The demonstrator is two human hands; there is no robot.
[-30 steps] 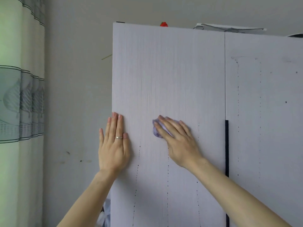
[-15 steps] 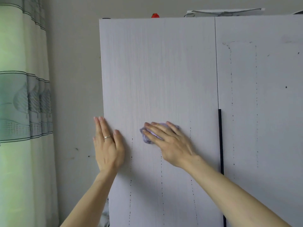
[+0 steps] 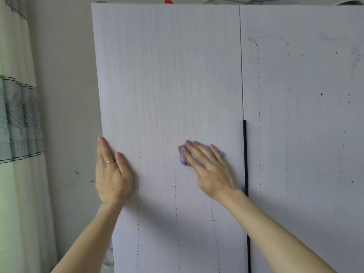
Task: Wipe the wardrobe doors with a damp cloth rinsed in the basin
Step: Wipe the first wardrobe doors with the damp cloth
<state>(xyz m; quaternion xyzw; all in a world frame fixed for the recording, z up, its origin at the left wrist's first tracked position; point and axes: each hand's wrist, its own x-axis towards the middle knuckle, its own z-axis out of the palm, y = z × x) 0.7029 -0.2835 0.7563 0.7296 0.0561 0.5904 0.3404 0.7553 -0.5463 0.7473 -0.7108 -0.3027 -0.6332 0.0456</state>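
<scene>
A pale wall (image 3: 65, 95) and a patterned curtain (image 3: 17, 134) stand left of the wardrobe. The left hand (image 3: 112, 174) lies flat, fingers straight, on the left door (image 3: 167, 75) at its outer edge. The right hand (image 3: 212, 170), fingers extended, presses the crumpled purple cloth (image 3: 183, 160) against the same door, near the black handle strip (image 3: 245, 154).

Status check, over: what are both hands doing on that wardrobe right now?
Left hand flat at outer edge of left door, open. Right hand, fingers straight, presses purple cloth on same door. Black handle strip just right of it.
</scene>
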